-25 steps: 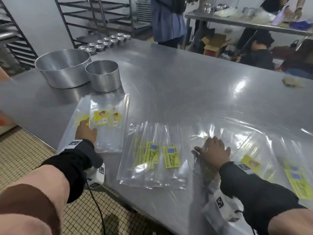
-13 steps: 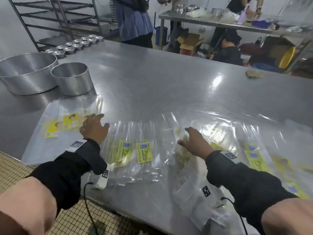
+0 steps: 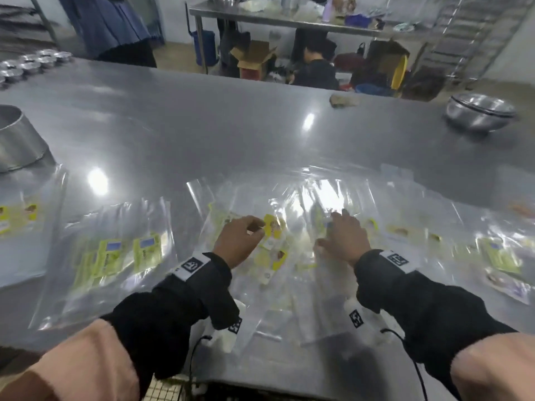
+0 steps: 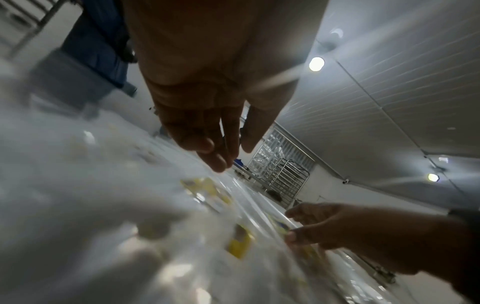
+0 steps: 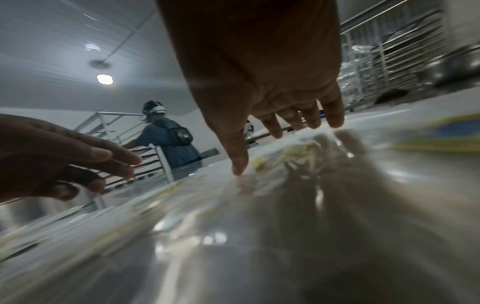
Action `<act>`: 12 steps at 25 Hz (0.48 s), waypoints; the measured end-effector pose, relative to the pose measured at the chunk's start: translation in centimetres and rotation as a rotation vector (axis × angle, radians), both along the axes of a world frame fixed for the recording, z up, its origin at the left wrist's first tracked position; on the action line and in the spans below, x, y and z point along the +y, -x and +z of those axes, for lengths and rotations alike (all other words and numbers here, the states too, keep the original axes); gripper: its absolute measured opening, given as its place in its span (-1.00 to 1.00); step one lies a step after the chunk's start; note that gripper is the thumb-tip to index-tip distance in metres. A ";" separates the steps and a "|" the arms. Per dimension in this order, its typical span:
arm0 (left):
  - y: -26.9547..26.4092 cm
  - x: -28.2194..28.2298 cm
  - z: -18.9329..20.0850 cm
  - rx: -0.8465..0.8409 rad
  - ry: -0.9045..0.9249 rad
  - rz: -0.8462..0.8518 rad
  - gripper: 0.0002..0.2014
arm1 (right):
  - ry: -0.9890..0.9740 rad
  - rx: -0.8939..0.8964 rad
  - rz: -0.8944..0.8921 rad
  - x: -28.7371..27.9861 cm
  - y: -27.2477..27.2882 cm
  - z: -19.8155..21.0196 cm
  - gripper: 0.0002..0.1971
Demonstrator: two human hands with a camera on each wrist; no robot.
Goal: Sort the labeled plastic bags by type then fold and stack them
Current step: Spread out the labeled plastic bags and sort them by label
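Far left on the steel table [image 3: 260,131]: one round metal tin [image 3: 17,140], half cut by the frame edge, and behind it a row of small metal cups [image 3: 29,63], blurred past counting. Just below the tin, a pile of clear bags with yellow labels [image 3: 20,218], only partly in view. Next along, a second pile with green-and-blue labels [image 3: 115,256], lying flat, two labels plainly showing, others beneath.

In the middle, a loose unsorted heap of clear bags [image 3: 289,256], overlapping, too tangled and blurred to count. Over it the left hand [image 3: 237,241], fingers loosely curled and slightly apart, hovering above a yellow-labelled bag [image 3: 273,227]; contact not clear. Just beside it the right hand [image 3: 344,238], fingers spread and fairly straight, thumb tip down on the plastic in the right wrist view.

Further right, more scattered bags with green labels [image 3: 498,256]. At the far right rear, one steel bowl [image 3: 480,111]; mid-rear, one small brownish lump [image 3: 344,100], unidentifiable. Beyond the table, two people, one standing, one crouched.

Against half a second ago: left hand moved off the sorted piles and over to the middle heap, now close to the right hand; view swung rightward, large tin gone from sight.
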State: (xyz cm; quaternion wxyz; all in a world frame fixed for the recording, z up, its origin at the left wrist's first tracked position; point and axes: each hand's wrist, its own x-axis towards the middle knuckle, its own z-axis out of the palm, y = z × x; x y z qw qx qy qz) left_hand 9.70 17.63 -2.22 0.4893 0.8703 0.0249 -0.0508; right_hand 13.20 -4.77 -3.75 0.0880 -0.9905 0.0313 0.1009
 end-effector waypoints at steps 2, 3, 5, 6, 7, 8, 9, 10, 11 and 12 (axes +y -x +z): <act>0.1 -2.4 -0.4 0.086 0.109 -0.020 -0.77 | -0.016 0.028 -0.016 -1.5 0.2 -0.4 -0.38; 0.1 -3.5 -0.6 0.133 0.145 -0.025 -0.76 | -0.025 0.020 -0.015 -1.9 0.3 -0.5 -0.36; 0.2 -5.2 -1.1 0.222 0.199 -0.021 -0.74 | -0.150 -0.043 -0.084 -2.4 0.2 -0.5 -0.18; 0.2 -5.9 -1.2 0.260 0.232 -0.008 -0.73 | -0.291 -0.061 -0.162 -2.6 0.0 -0.3 -0.08; 0.1 -6.4 -1.4 0.293 0.272 0.013 -0.72 | -0.437 -0.061 -0.232 -2.9 -0.2 0.1 -0.04; 0.1 -6.6 -1.5 0.319 0.310 0.036 -0.71 | -0.536 -0.042 -0.280 -3.0 -0.6 0.4 -0.09; 0.1 -7.0 -1.5 0.340 0.345 0.060 -0.70 | -0.587 -0.023 -0.307 -3.4 -0.9 0.6 -0.19; 0.0 -7.3 -1.5 0.350 0.373 0.082 -0.69 | -0.614 -0.021 -0.319 -3.7 -1.2 0.9 -0.33; 0.0 -7.5 -1.6 0.352 0.391 0.099 -0.67 | -0.638 -0.038 -0.323 -4.0 -1.5 1.0 -0.48; -0.2 -7.7 -1.6 0.353 0.395 0.111 -0.66 | -0.671 -0.057 -0.324 -4.2 -1.8 1.1 -0.64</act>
